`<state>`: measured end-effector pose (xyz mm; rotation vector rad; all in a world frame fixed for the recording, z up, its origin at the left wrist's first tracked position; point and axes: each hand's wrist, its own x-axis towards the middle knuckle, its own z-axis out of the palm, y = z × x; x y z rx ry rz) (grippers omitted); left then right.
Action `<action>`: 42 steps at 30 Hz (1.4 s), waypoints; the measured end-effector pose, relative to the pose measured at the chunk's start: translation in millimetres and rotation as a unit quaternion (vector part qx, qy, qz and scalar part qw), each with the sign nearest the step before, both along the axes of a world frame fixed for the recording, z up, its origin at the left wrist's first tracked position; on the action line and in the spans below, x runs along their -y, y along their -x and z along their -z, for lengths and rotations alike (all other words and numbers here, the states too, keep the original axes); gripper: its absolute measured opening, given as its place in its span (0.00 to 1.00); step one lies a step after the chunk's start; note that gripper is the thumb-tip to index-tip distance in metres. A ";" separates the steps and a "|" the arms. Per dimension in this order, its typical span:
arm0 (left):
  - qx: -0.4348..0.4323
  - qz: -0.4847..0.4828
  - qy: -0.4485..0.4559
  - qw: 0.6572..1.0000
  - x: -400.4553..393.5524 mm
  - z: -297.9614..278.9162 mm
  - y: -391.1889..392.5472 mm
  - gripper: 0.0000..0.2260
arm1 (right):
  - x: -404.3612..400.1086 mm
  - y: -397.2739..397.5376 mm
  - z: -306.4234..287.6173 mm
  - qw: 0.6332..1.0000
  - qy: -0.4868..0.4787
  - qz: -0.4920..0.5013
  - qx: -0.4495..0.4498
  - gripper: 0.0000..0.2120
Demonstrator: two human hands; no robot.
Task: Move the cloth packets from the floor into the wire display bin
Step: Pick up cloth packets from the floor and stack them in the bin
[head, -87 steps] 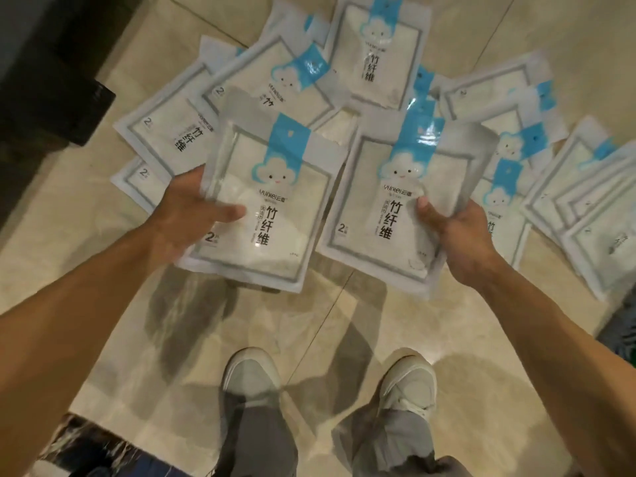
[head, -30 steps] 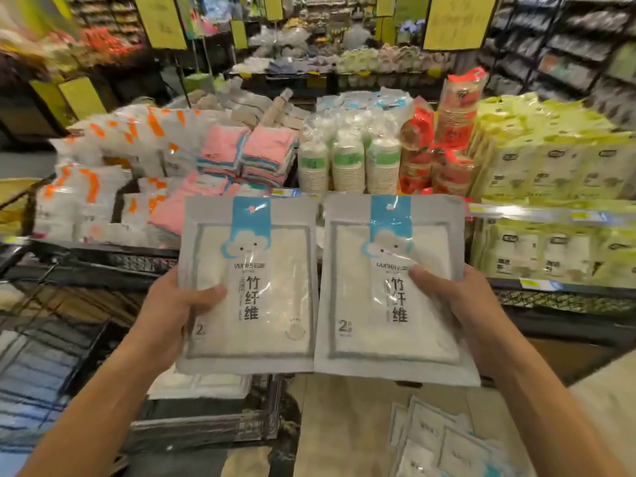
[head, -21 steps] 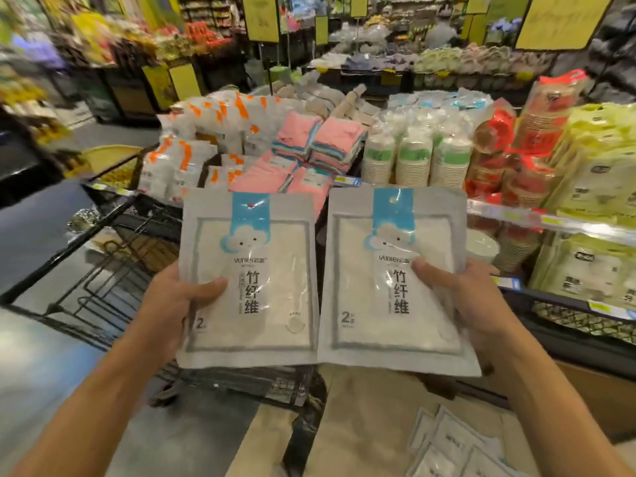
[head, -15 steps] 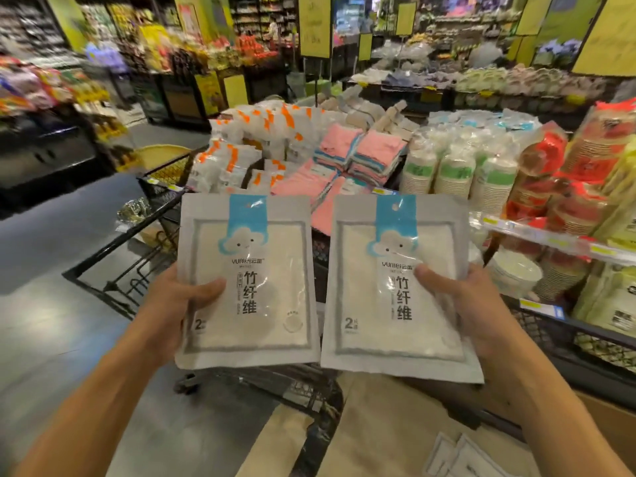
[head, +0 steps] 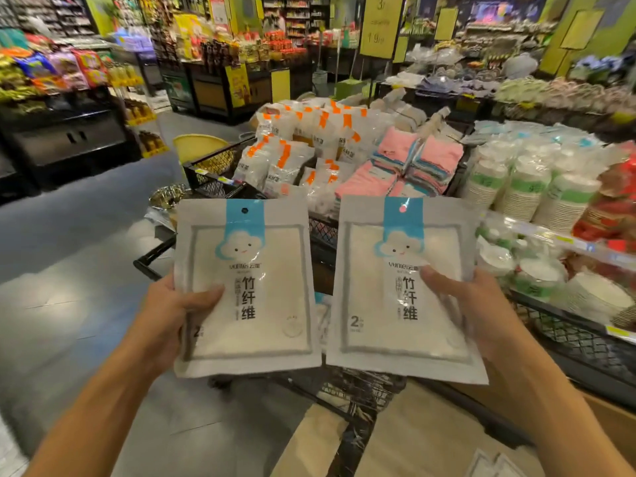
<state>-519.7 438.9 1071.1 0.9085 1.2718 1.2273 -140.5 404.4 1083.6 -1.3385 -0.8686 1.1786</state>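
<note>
Packets held up in front of the bin

Two cloth packets are up in the air, side by side, with their fronts facing the camera. The left hand (head: 165,315) grips the left packet (head: 246,287) by its left edge, with the thumb lying across the front and the other fingers hidden behind it. The right hand (head: 481,311) grips the right packet (head: 406,287) by its right edge in the same way, thumb on the front. The two packets nearly touch along their inner edges. Each one has a blue strip at the top, a little white cloud with a face, and black writing down the middle.

Behind and below the packets is the wire display bin (head: 568,342), made of black mesh. Neither packet is in it yet. More goods sit on the stand behind: white bags with orange marks (head: 292,153), a stack of pink cloths (head: 409,163), and stacks of paper cups (head: 526,187). A few more packets on the floor (head: 495,464) show at the bottom right corner. The floor on the left is grey, and shop shelves stand far back.
</note>
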 end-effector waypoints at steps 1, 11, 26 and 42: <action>0.005 0.002 0.003 1.000 -4.5 2.7 11.9 0.11 | -3.0 11.4 1.2 1.000 0.005 0.002 0.000 0.15; 0.047 0.008 0.031 0.998 -52.0 26.6 77.6 0.21 | -28.3 77.8 8.0 0.999 0.039 0.019 -0.010 0.14; 0.017 0.066 0.061 0.996 -177.6 53.9 63.4 0.19 | -145.8 55.4 59.5 0.995 0.071 0.050 -0.050 0.15; -0.031 0.109 0.188 0.976 -352.2 179.5 -3.5 0.16 | -246.8 3.9 174.5 0.980 0.169 0.101 -0.023 0.18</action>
